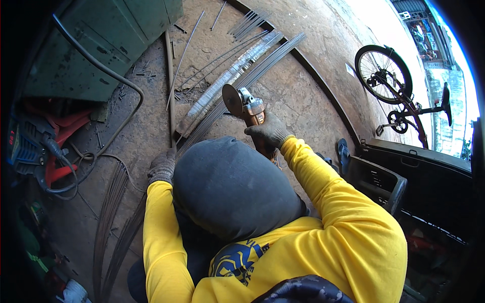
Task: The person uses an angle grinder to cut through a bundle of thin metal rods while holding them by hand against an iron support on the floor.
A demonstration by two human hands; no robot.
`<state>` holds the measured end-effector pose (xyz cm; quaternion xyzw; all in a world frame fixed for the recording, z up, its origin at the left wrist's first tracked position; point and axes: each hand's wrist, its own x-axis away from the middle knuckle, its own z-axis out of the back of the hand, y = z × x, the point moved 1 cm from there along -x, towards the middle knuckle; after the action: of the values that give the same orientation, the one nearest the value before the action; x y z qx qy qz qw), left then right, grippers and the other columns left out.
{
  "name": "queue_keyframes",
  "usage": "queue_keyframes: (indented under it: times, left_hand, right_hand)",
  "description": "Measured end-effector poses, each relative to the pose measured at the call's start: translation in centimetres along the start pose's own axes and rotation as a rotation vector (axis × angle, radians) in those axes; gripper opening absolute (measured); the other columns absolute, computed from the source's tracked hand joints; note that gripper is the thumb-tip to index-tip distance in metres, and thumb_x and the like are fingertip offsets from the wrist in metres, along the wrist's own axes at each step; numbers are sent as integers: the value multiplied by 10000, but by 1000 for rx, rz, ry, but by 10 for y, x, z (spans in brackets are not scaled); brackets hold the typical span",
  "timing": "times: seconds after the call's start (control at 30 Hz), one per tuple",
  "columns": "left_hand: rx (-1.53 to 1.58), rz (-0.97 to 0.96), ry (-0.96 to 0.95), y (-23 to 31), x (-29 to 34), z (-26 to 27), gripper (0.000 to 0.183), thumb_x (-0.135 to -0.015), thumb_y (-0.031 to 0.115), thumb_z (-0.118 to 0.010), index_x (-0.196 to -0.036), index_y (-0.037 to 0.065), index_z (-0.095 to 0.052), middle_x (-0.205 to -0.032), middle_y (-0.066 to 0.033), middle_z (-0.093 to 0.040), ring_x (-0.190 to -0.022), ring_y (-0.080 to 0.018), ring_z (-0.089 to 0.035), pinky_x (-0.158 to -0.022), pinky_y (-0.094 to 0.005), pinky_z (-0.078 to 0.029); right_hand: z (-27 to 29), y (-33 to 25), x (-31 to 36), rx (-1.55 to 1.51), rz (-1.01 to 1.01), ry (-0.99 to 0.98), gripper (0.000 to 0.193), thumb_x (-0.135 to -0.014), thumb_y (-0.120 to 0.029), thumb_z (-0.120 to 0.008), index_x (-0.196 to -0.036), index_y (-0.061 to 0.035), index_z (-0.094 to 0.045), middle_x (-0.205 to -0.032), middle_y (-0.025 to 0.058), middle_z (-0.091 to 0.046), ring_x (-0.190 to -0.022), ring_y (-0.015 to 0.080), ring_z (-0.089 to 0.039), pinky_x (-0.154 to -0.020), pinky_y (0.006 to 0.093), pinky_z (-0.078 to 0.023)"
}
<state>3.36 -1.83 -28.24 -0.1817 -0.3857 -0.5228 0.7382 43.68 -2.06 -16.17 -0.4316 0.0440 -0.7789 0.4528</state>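
Note:
My right hand (271, 132), in a grey work glove, grips an angle grinder (254, 115). Its round disc (233, 100) is turned up and to the left, above the ground and apart from the metal. My left hand (162, 167), gloved too, is closed round the near end of a long brownish metal bar (170, 86) that runs away from me. Between the hands rises my dark-trousered knee (232, 184), which hides part of the rods and of the grinder's rear. A flat silvery metal bar (227, 81) lies slantwise beyond, with a bundle of thin rods (252, 74) along its right side.
Dark rods (112, 212) lie at the near left. A blue-and-red machine (38, 144) with a thick cable (118, 78) stands beside a green metal cabinet (96, 45). A long dark bar (323, 91) crosses the floor at right, near a bicycle (399, 93), sandals (343, 154) and a black chair (376, 179).

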Motion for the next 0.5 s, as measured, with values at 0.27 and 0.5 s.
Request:
queue_keyframes:
  times: [0.27,0.5]
  left_hand:
    - [0,8,-15,13,15,11,831,-1020,720,-349,-1392,36,-639,-1454,-268,-586,-1384,-449,-525,-1169,-521,-405]
    - [-36,27,-12,8,5,3,853,-1017,732,-336,-1402,29,-628,-1461,-276,-576,-1395,-450,-516,-1174,-522,-400]
  right_hand:
    - [0,-1,2,1,-3,6,931,-665,-443,-880,-1400,-6,-512,-1249,262,-679,-1152,406,-679,-1028,457,-528]
    - [-3,5,-1,-4,15,7,944,-662,-448,-886,-1410,-16,-506,-1262,269,-676,-1169,412,-674,-1030,457,-525]
